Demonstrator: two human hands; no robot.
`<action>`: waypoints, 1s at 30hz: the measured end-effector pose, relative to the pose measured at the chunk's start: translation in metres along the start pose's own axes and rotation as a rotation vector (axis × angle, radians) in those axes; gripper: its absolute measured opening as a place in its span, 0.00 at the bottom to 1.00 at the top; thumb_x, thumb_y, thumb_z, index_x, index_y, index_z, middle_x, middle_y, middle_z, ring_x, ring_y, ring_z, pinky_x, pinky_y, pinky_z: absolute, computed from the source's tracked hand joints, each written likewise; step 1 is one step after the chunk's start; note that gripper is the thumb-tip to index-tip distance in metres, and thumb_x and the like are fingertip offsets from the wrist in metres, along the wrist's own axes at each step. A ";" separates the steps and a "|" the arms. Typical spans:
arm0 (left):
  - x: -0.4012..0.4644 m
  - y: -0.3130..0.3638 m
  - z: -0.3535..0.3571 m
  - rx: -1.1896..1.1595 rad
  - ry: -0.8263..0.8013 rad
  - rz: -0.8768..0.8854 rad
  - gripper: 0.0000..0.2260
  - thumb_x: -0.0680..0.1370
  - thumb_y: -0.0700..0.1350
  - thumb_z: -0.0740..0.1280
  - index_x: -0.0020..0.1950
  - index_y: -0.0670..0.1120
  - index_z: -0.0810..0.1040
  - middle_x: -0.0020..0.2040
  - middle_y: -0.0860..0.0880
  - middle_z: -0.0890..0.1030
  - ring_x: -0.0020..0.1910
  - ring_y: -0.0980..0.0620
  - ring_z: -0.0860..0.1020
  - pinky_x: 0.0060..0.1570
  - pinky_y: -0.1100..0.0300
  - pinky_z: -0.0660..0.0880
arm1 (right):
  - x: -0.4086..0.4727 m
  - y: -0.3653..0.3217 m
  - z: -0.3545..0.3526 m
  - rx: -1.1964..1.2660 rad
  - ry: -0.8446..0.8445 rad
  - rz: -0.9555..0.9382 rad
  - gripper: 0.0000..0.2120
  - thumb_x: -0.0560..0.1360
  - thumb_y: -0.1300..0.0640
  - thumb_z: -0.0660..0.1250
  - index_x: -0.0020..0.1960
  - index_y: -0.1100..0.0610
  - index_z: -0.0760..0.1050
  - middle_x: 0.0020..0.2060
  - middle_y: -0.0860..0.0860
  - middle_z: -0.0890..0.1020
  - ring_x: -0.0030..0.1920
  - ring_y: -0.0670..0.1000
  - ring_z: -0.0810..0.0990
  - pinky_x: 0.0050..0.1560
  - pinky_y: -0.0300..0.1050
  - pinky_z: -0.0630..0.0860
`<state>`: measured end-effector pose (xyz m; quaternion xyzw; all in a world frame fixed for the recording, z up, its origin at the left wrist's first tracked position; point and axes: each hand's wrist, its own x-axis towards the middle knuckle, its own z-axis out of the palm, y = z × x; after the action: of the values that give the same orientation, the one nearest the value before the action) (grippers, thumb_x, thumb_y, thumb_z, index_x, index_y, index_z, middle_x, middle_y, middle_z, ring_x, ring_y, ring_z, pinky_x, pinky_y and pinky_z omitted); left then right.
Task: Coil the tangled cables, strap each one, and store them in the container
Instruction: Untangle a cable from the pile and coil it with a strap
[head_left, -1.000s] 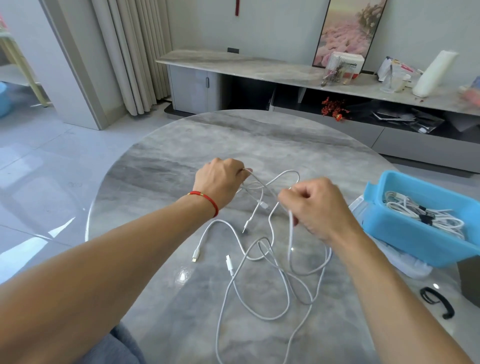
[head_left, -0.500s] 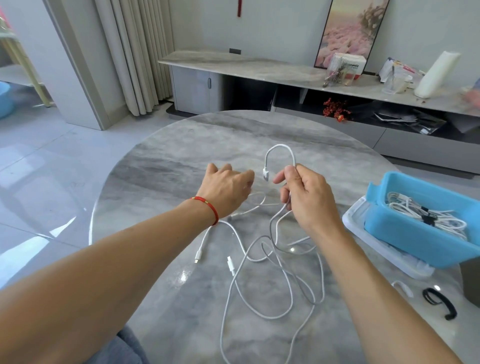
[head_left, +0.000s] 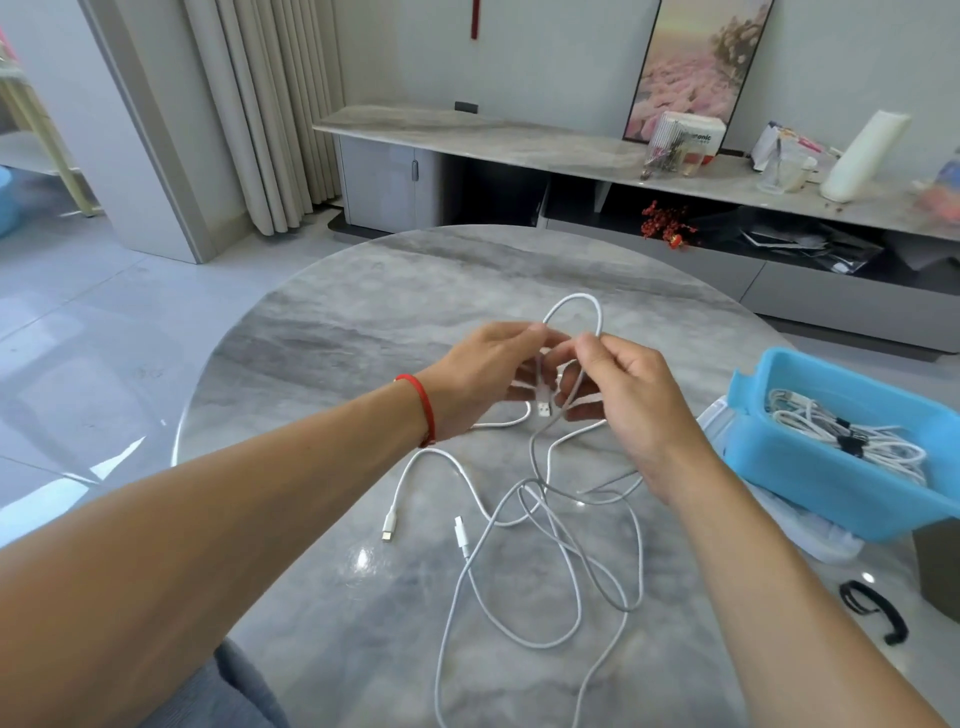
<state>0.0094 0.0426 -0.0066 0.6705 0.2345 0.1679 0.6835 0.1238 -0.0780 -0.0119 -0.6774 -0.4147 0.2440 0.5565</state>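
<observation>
Marble table (head_left: 322, 332), both hands' grip pinching white cable (head_left: 574, 304), blue container (head_left: 810, 480) beside.

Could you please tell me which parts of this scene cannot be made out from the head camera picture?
- How many white cables are tangled: their strands cross.
- Cable ends at the bottom edge: cut off.
- Left hand fingertips and the right hand grip on the loop: hidden behind both hands.
- How many coils are in the blue container: partly hidden by its wall.

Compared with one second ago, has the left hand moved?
Yes. The left hand has moved right, toward the blue container, and now meets the right hand at the white cable loop.
</observation>
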 end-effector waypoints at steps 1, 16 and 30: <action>-0.002 -0.003 0.002 -0.001 -0.006 0.007 0.15 0.86 0.43 0.55 0.61 0.37 0.78 0.44 0.40 0.74 0.45 0.42 0.77 0.51 0.48 0.75 | 0.000 0.002 -0.001 -0.117 0.040 -0.024 0.17 0.85 0.50 0.61 0.45 0.53 0.85 0.35 0.53 0.84 0.38 0.53 0.84 0.43 0.51 0.82; 0.001 0.002 0.006 -0.282 -0.030 -0.248 0.15 0.85 0.45 0.54 0.59 0.37 0.76 0.30 0.50 0.69 0.27 0.54 0.63 0.28 0.62 0.60 | -0.005 0.006 -0.002 -0.736 -0.001 -0.063 0.23 0.77 0.31 0.61 0.37 0.50 0.71 0.33 0.45 0.78 0.40 0.53 0.77 0.41 0.53 0.75; 0.010 0.002 -0.021 -0.268 0.067 -0.206 0.24 0.81 0.67 0.50 0.35 0.51 0.60 0.31 0.52 0.56 0.27 0.53 0.52 0.25 0.61 0.51 | -0.013 0.010 0.009 -0.946 -0.352 -0.117 0.09 0.83 0.50 0.60 0.48 0.50 0.77 0.42 0.47 0.85 0.46 0.51 0.79 0.63 0.50 0.64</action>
<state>0.0062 0.0652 -0.0049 0.5399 0.3003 0.1489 0.7721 0.1125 -0.0848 -0.0252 -0.7794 -0.6047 0.1084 0.1230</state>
